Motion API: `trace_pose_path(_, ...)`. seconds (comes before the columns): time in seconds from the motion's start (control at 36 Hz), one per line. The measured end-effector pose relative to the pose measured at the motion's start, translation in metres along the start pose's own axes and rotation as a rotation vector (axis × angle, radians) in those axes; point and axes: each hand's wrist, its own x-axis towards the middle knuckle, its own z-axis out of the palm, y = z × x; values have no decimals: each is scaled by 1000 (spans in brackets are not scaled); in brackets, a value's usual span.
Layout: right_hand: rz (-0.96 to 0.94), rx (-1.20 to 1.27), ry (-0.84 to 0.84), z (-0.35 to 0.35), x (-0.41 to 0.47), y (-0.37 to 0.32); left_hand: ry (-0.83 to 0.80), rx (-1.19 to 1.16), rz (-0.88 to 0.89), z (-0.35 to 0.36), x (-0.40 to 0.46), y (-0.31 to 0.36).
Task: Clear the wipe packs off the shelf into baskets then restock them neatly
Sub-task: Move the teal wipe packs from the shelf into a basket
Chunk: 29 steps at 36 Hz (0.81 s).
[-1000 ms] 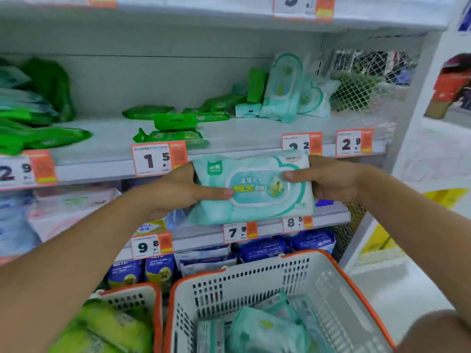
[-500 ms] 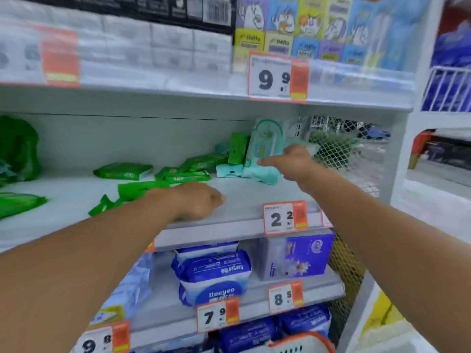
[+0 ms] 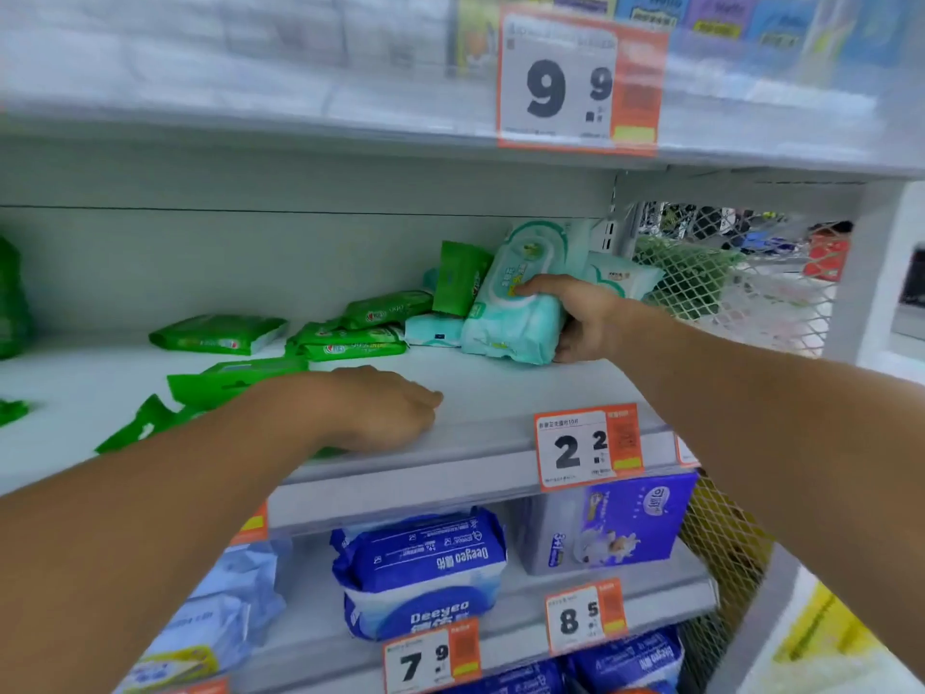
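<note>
A pale teal wipe pack (image 3: 515, 313) is gripped by the right hand (image 3: 585, 318) at the far right of the shelf (image 3: 500, 393), thumb laid across its face, fingers (image 3: 568, 350) curled under its near end. The pack is tilted, its lower edge resting on the shelf. Just behind the fingers a second pale pack (image 3: 623, 280) is seen against the mesh side panel (image 3: 741, 293). Left of the thumb, a dark green pack (image 3: 460, 278) is propped upright, with flat green packs (image 3: 350, 343) scattered beyond it. The left hand (image 3: 385, 408) is laid palm down near the shelf's front edge, its fingers relaxed and holding nothing; green packs (image 3: 225, 380) are partly covered by its forearm. Blue packs (image 3: 420, 568) are stacked on the shelf below.
</note>
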Motion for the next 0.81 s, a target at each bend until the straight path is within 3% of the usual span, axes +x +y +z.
trace_pose_path(0.14,4,132,-44,6,-40,-1,-15,-20,-18,-1,-2,3)
trace_pose_path(0.19,3,270,-92,9,-64,1,15,-150,-64,-1,-9,4)
trace_pose_path(0.25,-26,397,-131,14,-93,10,49,-471,-41,-2,-21,9)
trace_pose_path(0.36,-121,571,-271,29,-151,40,279,-1294,116,-12,-67,26)
trace_pose_path(0.42,-159,615,-374,39,-175,61,283,-1458,196,-7,-86,39)
trace_pose_path(0.5,-189,594,-536,51,-203,91,482,-1488,173,15,-111,46)
trace_pose_path(0.56,-199,573,-539,46,-213,97,544,-1531,188,29,-126,32)
trace_pose_path(0.67,-201,539,-388,29,-221,99,554,-1508,192,47,-157,-2)
trace_pose_path(0.81,-222,200,-380,27,-229,102,532,-1489,161,70,-176,-16)
